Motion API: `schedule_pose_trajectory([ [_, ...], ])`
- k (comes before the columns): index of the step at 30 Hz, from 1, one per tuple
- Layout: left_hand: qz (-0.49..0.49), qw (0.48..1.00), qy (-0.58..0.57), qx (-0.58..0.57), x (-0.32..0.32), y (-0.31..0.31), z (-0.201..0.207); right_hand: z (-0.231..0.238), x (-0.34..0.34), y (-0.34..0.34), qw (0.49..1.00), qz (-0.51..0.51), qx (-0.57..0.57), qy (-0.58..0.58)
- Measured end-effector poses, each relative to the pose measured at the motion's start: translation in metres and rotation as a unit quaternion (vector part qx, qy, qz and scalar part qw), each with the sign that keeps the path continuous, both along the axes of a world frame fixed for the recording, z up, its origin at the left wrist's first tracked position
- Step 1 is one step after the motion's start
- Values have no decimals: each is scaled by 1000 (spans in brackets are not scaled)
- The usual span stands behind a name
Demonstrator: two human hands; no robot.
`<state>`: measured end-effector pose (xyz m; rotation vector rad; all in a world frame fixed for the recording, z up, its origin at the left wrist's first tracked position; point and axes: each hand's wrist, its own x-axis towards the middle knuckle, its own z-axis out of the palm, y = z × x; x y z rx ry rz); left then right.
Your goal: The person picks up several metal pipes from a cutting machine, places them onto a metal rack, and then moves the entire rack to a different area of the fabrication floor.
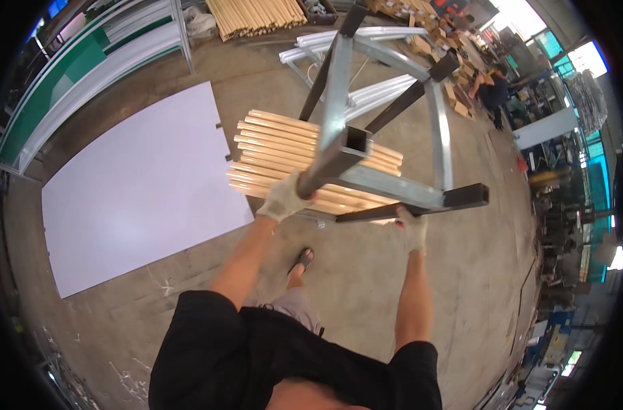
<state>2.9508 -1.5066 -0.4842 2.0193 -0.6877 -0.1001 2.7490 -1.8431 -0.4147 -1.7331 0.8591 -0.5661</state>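
Note:
Both my hands hold up a metal frame [393, 186] made of dark square-tube legs and grey square-tube crossbars. It is tilted, with one open tube end toward me. My gloved left hand [284, 197] is wrapped round the near-left leg. My right hand [412, 229], also gloved, grips the near-right leg from below; part of its fingers is hidden by the tube. Beyond and below the frame lies a stack of pale wood-coloured poles [277, 154], partly covered by it.
A large white sheet [140, 191] lies on the concrete floor at left. Behind it stands a rack with green panels [79, 89]. White metal profiles [383, 92] and another pole bundle [253, 15] lie farther off. A person [491, 89] bends near cardboard boxes [456, 99] at far right.

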Motion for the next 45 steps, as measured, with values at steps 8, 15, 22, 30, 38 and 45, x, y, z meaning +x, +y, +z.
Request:
schedule_pose_trajectory([
  [8,117,983,143,-13,170,-45,58,19,132,-14,985,105,-135,-29],
  [15,151,975,166,-4,342,-62,72,88,256,17,950,171,-201,165],
  [22,186,971,148,-42,506,-66,73,78,390,33,947,227,-212,79],
  [30,160,967,185,-76,649,-71,124,102,534,72,954,190,-207,103],
  [38,121,964,209,-110,790,-84,138,108,662,72,981,149,-123,24],
  [45,68,974,202,-81,883,-83,172,98,755,41,978,180,-82,-63],
])
